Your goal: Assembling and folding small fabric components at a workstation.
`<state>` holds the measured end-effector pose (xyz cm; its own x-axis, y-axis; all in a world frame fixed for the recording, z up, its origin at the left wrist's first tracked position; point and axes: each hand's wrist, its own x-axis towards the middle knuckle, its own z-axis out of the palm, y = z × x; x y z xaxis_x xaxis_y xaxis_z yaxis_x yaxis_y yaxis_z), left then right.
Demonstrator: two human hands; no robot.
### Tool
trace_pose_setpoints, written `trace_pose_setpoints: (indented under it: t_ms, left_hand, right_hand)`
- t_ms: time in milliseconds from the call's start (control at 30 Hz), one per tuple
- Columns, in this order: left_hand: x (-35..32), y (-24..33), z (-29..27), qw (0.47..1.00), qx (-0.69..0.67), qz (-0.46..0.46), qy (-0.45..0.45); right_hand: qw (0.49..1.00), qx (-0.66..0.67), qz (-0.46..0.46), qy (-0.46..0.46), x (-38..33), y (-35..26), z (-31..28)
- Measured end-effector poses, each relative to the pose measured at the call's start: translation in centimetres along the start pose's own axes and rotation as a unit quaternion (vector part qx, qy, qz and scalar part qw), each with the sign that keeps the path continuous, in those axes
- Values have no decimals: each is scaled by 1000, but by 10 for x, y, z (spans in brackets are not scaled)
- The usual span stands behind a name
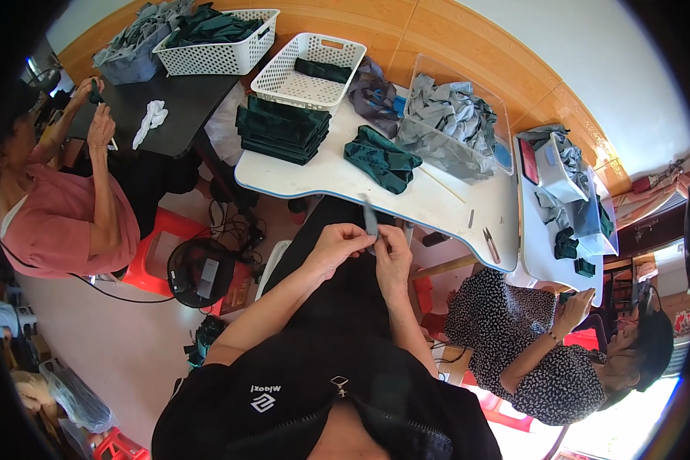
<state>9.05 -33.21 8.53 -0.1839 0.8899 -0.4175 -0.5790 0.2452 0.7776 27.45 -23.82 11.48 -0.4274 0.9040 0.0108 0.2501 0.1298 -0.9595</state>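
Over my lap, just off the table's front edge, a narrow grey strip of fabric (pixel 370 219) stands up between my fingers. My left hand (pixel 337 248) pinches its lower end from one side. Closed on the same end from the other side is my right hand (pixel 393 262). On the white table (pixel 307 175) in front of me lies a loose dark green velvety cloth piece (pixel 382 158). To its left sits a stack of folded dark green cloth pieces (pixel 280 132). A thin stick (pixel 442 184) rests right of the loose piece.
Small snips (pixel 491 244) lie near the table's right end. Behind are a white basket (pixel 337 46) and a clear bin (pixel 468 165) of grey cloth pieces. One person (pixel 69 207) sits left, holding dark green cloth; another (pixel 529 337) sits right. A black fan (pixel 205 272) stands at left.
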Motion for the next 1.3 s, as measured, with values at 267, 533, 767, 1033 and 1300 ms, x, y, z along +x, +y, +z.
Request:
trace_pose_setpoints:
  t_ms: [267,533,767,1033,1300]
  left_hand:
    - [38,19,-22,976,-202,-59,-53]
    - [64,12,-4,981,-179,-72,-27]
    - [140,54,-6,979,-194,-64,9]
    - [220,67,6,983,-169,-65,-30]
    - [261,59,16,966,-217,-141,-21]
  right_hand:
    - [942,280,161,-85,18,29,15]
    - [972,206,109,-26,64,35,17]
    - [967,227,111,-16,135,61,-1]
    - [946,277,168,-6,210,69,15]
    - [969,229,92,3,252,110,15]
